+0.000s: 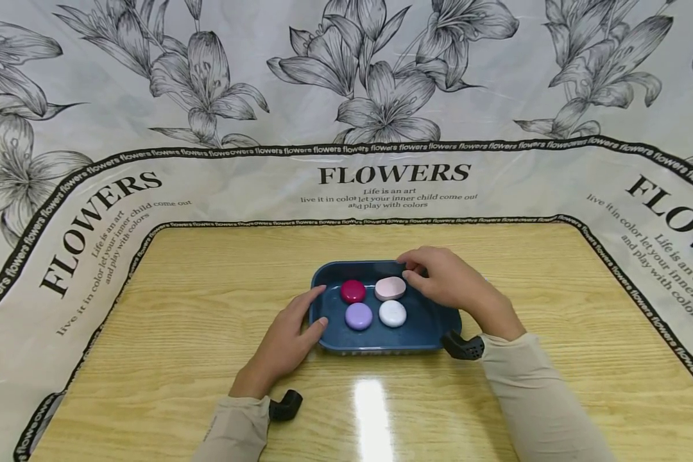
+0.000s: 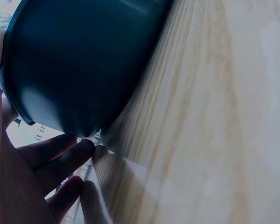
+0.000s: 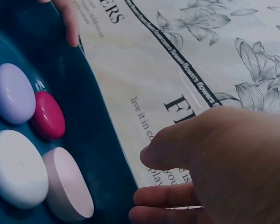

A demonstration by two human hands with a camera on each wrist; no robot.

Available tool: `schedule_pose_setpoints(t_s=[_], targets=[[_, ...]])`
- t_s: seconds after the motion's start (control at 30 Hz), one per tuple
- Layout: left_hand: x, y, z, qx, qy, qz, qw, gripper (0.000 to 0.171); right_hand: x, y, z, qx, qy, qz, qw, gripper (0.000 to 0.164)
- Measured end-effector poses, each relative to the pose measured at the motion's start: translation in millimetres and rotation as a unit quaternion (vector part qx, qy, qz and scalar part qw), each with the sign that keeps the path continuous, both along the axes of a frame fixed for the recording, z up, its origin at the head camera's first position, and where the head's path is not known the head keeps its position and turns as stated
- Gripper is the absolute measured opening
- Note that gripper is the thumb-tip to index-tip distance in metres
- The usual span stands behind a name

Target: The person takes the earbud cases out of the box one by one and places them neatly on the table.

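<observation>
A dark blue tray (image 1: 421,340) stands on the table. Within it lie a crimson pebble-shaped piece (image 1: 353,291), a pale pink oval piece (image 1: 389,289), a lilac piece (image 1: 359,316) and a white rounded piece (image 1: 393,314) with a dark slot, seen in the right wrist view. At the tray's left end, my left hand (image 1: 289,333) holds the rim, thumb and index finger over it and other fingers (image 2: 65,163) against the outer wall. My right hand (image 1: 453,279) is at the far right rim beside the pale pink piece; its thumb stands apart from its fingers (image 3: 165,195), with nothing between.
The wood-grain table (image 1: 208,308) extends around the tray. A white floral cloth (image 1: 237,186) borders it behind and at both sides. Black wrist-camera mounts (image 1: 285,405) sit by both sleeves, the right one near the tray's front right corner.
</observation>
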State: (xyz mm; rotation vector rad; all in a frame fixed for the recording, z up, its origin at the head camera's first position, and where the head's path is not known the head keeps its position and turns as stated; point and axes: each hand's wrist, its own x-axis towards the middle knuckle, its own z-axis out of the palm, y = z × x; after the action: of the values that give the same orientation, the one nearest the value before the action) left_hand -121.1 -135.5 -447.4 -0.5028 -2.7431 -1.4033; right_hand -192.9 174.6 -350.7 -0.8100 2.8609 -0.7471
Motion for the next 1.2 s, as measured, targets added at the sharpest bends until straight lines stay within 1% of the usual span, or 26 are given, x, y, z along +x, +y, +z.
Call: schedule_pose_setpoints(t_s=[0.23,0.43,0.63,0.87,0.97,1.1,1.2], targets=[[1.1,-0.3,0.5,-0.005,-0.009,0.003,0.9999,0.056,-1.0,-10.4,-3.1,0.037,-0.018,0.01,0.999,0.034],[1.8,-2.0,-1.8,-0.008,-0.009,0.008,0.9999,0.056,-3.9,-19.7,-6.5,0.072,-0.017,0.015,0.997,0.035],[0.5,-1.2,-2.0,-0.013,-0.009,0.005,0.9999,0.057,-3.9,-25.8,-8.7,0.091,-0.007,0.031,0.995,0.034],[0.3,-0.4,-1.6,-0.013,-0.015,0.003,0.9998,0.057,-5.1,-31.5,-12.8,0.114,-0.02,0.038,0.993,0.028],[0.3,-0.2,-1.1,-0.015,-0.016,0.003,0.9998,0.057,-6.0,-33.3,-14.3,0.126,-0.012,0.045,0.991,0.027],[0.4,-0.4,-0.9,-0.009,-0.008,0.003,0.9999,0.057,-5.9,-37.3,-14.1,0.142,-0.003,0.055,0.988,0.029],[0.2,-0.5,-1.5,-0.005,-0.001,0.002,1.0,0.057,-4.8,-41.3,-13.3,0.152,-0.014,0.057,0.987,0.031]])
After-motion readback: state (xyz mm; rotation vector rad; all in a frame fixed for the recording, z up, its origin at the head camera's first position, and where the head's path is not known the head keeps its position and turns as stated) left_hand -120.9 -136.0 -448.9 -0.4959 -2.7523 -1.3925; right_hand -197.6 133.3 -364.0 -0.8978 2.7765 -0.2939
